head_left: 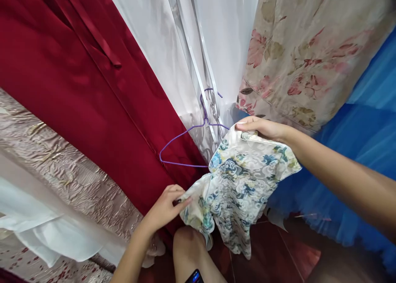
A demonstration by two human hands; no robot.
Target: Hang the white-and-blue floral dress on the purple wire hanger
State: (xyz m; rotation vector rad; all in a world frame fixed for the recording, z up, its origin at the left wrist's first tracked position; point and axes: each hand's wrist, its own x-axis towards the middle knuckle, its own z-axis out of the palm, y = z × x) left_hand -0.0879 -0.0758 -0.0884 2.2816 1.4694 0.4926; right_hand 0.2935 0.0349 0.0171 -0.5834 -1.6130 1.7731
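A white floral-print garment (239, 184) with blue and yellow patterns hangs between my two hands. My right hand (262, 128) is closed on its upper edge, close to the right arm of a purple wire hanger (182, 165). That arm of the hanger goes out of sight behind or inside the cloth; I cannot tell which. The hanger's hook and bare left side show against the red and white fabrics. Lower down, my left hand (170, 202) pinches the garment's left edge between thumb and fingers.
Behind hang a red gown (93, 93), a white fabric (154, 48) with long ribbons (188, 52), a pink-flowered dress (297, 64) and a blue dress (365, 122). A phone (194, 277) lies by my leg, above the red tiled floor (269, 250).
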